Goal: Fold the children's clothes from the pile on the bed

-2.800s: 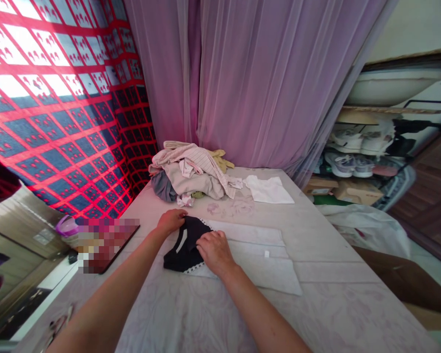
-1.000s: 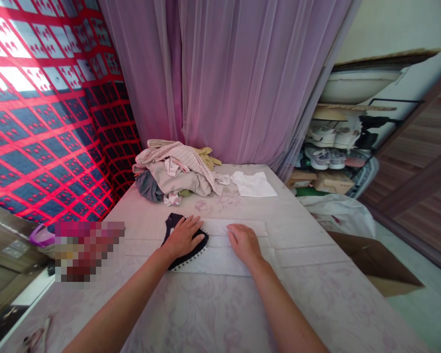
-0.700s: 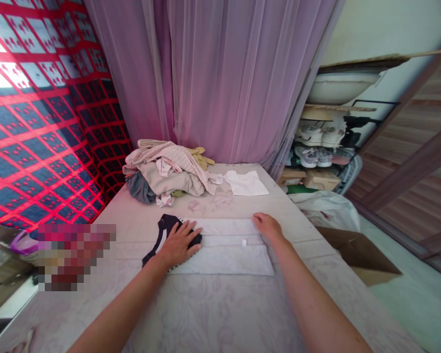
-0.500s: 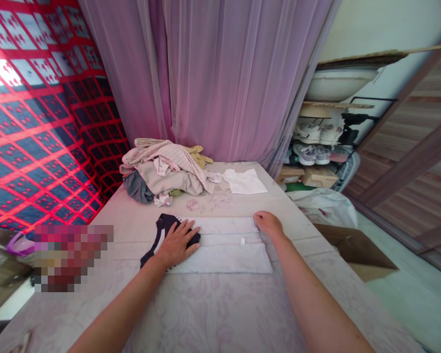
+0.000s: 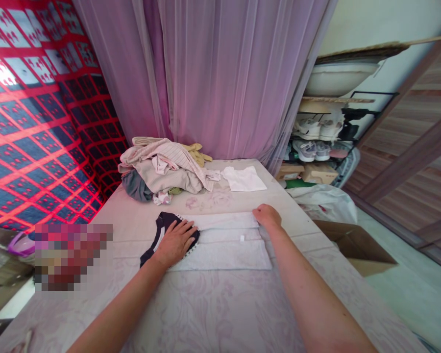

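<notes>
- Black garment with white trim (image 5: 164, 221) is lying across the left end of a folded white cloth (image 5: 224, 252), on a pale floral sheet (image 5: 213, 314).
- Left hand (image 5: 175, 240) is pressing down open and flat on the garment, pinning it without grasping.
- Right hand (image 5: 266, 216) is curling at the cloth's far right edge; whether it is pinching, I cannot tell.

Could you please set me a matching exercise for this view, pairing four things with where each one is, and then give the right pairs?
Things:
1. Left bare hand
2. Right bare hand
3. Small flat white cloth
4. Rumpled heap of pale clothes

Places:
A. In front of the sheer purple curtain
B. Flat on the black garment with white trim
C. Just right of the heap
D. At the far right corner of the folded white cloth

Pairs: 1-B; 2-D; 3-C; 4-A
</notes>
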Available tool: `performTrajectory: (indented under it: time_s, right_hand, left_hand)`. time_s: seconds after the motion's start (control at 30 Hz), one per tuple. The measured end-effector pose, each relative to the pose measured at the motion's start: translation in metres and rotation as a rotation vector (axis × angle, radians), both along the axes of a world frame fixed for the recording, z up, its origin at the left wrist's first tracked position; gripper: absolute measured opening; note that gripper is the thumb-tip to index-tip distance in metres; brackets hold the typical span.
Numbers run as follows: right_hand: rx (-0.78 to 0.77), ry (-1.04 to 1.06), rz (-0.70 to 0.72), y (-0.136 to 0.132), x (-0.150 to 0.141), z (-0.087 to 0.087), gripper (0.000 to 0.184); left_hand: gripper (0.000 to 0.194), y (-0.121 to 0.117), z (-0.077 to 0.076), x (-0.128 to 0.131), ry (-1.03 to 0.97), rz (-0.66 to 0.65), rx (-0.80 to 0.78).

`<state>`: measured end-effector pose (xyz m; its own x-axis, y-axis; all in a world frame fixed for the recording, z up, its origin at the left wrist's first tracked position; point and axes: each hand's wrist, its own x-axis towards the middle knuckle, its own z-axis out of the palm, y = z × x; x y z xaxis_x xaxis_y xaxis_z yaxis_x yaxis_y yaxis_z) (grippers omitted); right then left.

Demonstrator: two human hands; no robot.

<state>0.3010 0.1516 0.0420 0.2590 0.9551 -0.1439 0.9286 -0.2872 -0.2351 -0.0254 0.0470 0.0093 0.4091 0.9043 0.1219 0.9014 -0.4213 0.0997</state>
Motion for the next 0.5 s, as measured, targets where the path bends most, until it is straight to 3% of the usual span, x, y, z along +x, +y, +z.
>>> performTrajectory:
  time_s: [0.3,0.43,0.5]
  right_hand:
    - [0.023,0.054,0.019,-0.004,0.004,-0.007,0.026]
    - [0.100,0.041,0.007,-0.011,0.004,-0.003,0.037]
    - [0.201,0.035,0.068,-0.018,-0.005,-0.002,0.040]
  left_hand:
    - [0.050,-0.002,0.004,0.001,-0.017,0.025,-0.031]
    - [0.051,-0.003,0.011,0.000,-0.076,0.031,-0.057]
    - [0.047,0.000,0.015,0.003,-0.117,0.070,-0.063]
